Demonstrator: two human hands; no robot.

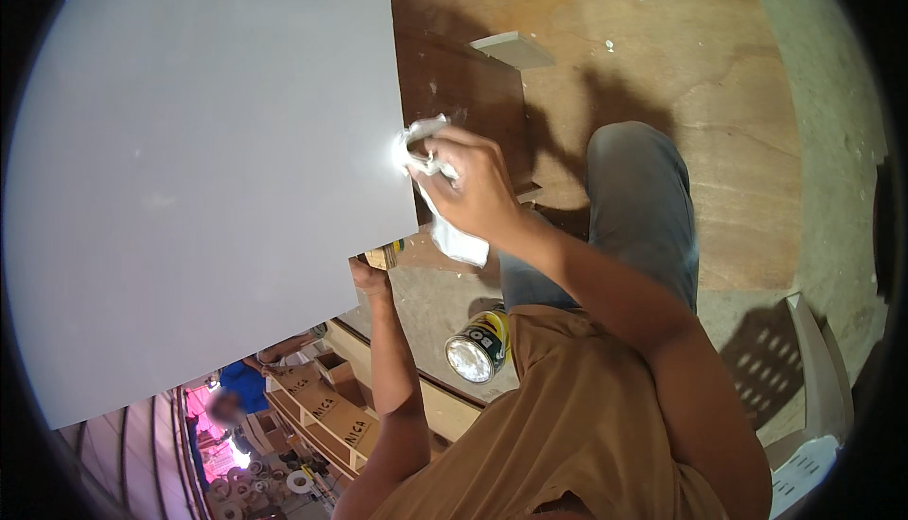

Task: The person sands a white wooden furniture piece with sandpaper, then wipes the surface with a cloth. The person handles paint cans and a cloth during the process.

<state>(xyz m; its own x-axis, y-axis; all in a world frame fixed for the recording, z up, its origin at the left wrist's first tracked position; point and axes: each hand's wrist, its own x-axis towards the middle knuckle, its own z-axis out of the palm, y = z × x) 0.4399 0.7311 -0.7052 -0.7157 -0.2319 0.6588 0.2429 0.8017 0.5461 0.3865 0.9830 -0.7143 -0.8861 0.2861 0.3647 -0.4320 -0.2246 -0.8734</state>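
Note:
A large white panel [213,160] fills the left side, its right edge facing me. My right hand [473,184] is closed around a crumpled white cloth [461,244], which presses against that edge and hangs down below my fingers. Lower down, my left hand [371,277] grips the panel at its notched bottom corner; part of its fingers is hidden behind the board. Just beside this hand a small wooden block [383,257] shows. An open can [476,350] with a yellow and dark label and whitish contents stands on the floor near my lap.
A brown plywood sheet [700,141] covers the floor, with a small pale board piece [515,49] on it. At lower right is a pale plastic chair [823,397]. Wooden shelving [322,406] and a person in blue [244,387] appear at lower left.

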